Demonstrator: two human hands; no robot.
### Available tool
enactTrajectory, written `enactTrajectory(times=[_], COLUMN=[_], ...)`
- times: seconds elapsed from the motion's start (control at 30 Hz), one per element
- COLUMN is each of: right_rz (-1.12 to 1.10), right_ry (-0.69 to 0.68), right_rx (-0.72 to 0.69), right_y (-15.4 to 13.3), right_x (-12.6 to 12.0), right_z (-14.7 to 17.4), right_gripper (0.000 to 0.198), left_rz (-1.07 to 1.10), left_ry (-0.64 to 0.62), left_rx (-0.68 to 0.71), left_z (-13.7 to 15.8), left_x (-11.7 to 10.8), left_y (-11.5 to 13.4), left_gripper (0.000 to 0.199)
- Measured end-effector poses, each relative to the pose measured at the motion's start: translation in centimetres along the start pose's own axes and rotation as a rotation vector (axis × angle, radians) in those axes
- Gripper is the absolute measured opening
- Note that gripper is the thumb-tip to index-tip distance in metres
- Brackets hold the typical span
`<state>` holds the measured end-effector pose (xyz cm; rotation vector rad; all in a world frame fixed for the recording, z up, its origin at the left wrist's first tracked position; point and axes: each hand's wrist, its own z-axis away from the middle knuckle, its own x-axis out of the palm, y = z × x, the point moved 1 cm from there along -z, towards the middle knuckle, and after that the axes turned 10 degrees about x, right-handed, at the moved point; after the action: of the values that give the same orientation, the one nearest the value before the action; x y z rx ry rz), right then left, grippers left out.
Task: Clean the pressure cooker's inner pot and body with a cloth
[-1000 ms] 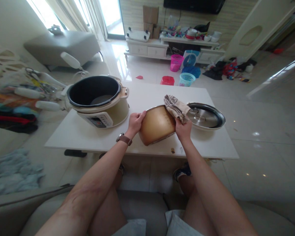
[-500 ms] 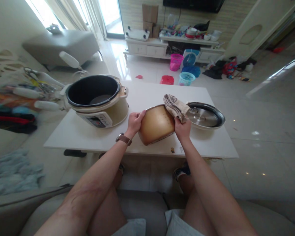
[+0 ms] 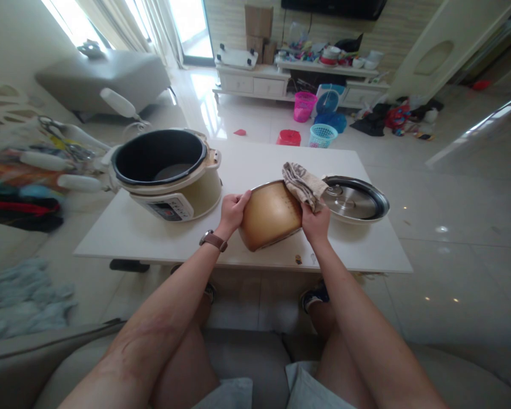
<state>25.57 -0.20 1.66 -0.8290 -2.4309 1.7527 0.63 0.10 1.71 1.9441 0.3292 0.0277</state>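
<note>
A golden-brown inner pot (image 3: pixel 272 215) is tilted on its side above the front of the white table, its opening turned away from me. My left hand (image 3: pixel 234 211) grips its left rim, thumb on top. At the pot's right edge, my right hand (image 3: pixel 315 220) is closed on a crumpled grey-brown cloth (image 3: pixel 303 184) draped over the rim. The cooker body (image 3: pixel 179 196), with a dark open cavity and a front control panel, stands to the left. Just right of the cloth lies a round lid (image 3: pixel 355 199), its metal inner side up.
The white table (image 3: pixel 255 162) stands before the sofa (image 3: pixel 259 352). A white stand with paddle-like arms (image 3: pixel 119 103) reaches over its left end. Beyond are a red stool (image 3: pixel 289 137), a light-blue basket (image 3: pixel 323 135), a pink basket (image 3: pixel 305 106) and a low cabinet (image 3: pixel 255 84).
The view has shifted very slightly. Both hands keep the same hold on the pot and cloth, with no clear movement between them.
</note>
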Motion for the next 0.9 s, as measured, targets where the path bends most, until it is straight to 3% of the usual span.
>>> enactTrajectory(times=[0.47, 0.63, 0.77, 0.9], right_rz=[-0.005, 0.150, 0.286, 0.339], right_ry=[-0.017, -0.100, -0.320, -0.431], right_rx=[-0.009, -0.221, -0.505, -0.576], right_y=[0.0, -1.6, -4.4, -5.7], right_x=[-0.1, -0.9, -1.2, -1.2], right_z=[0.0, 0.7, 2.3, 3.1], right_gripper=[0.033, 0.031, 0.037, 0.043], left_rz=[-0.012, -0.029, -0.041, -0.031], left_ry=[-0.011, -0.047, -0.052, -0.037], left_rx=[-0.002, 0.027, 0.036, 0.034], left_z=[0.0, 0.0, -0.1, -0.1], left_x=[0.0, 0.2, 0.4, 0.5], left_y=[0.2, 0.3, -0.1, -0.6], left_gripper=[0.075, 0.074, 0.070, 0.068])
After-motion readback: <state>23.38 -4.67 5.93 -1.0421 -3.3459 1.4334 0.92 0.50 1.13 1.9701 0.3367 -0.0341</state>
